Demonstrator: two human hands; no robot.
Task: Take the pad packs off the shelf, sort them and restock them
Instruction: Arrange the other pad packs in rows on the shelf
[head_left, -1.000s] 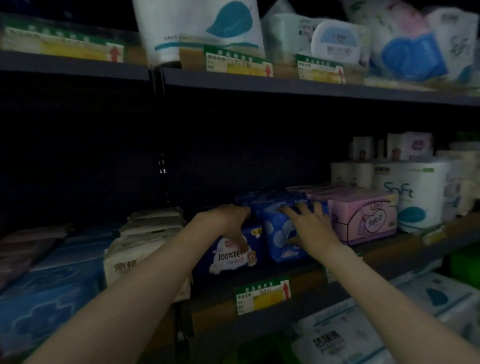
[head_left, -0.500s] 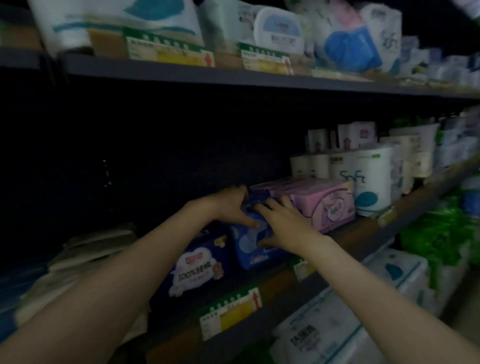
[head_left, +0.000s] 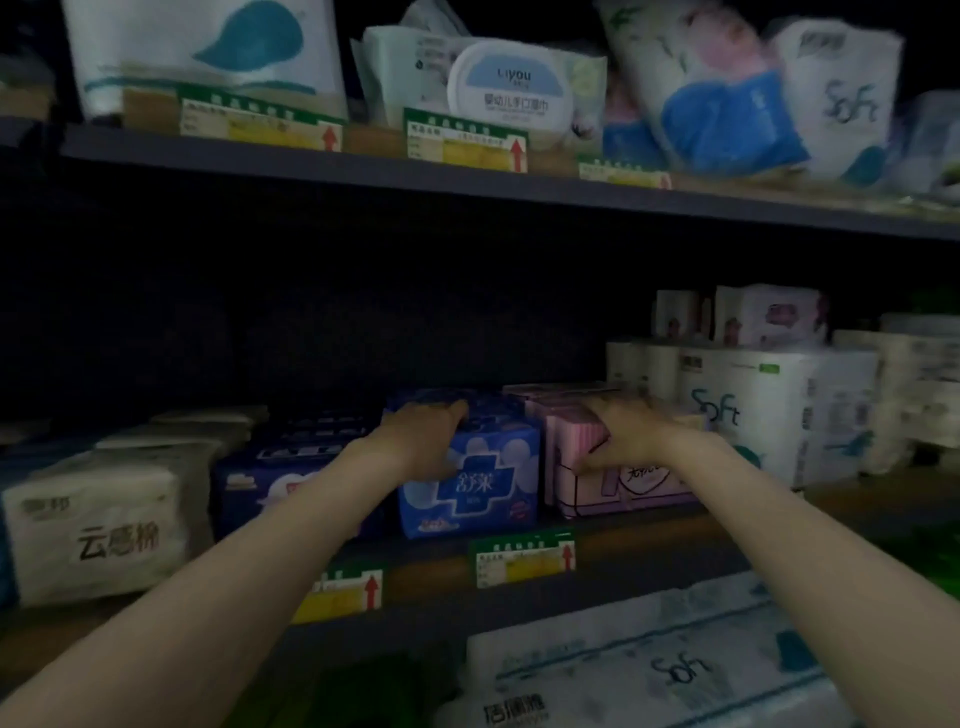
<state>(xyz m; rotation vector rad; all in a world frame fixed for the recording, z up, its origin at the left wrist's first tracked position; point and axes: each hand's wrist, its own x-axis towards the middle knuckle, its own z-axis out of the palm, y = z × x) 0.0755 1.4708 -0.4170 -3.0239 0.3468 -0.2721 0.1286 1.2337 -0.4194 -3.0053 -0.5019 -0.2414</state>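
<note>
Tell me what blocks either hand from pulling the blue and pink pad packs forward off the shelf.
Nothing visible does. The left hand already rests on the blue pad pack and the right hand on the pink pad pack. Both packs stand at the shelf's front edge, with only price tags below that edge.

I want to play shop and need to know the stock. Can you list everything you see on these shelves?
Blue pad pack: one in front, blue, middle shelf centre.
Pink pad pack: one in front, pink, right of the blue.
Dark blue pack: one, navy, left of the blue.
Tissue pack: one, white, far left.
Soft roll pack: one, white, right.
Wipes pack: one, pale, top shelf.
Price tags: several, green and yellow, shelf edges.
Left hand: on the blue pack.
Right hand: on the pink pack.
</note>
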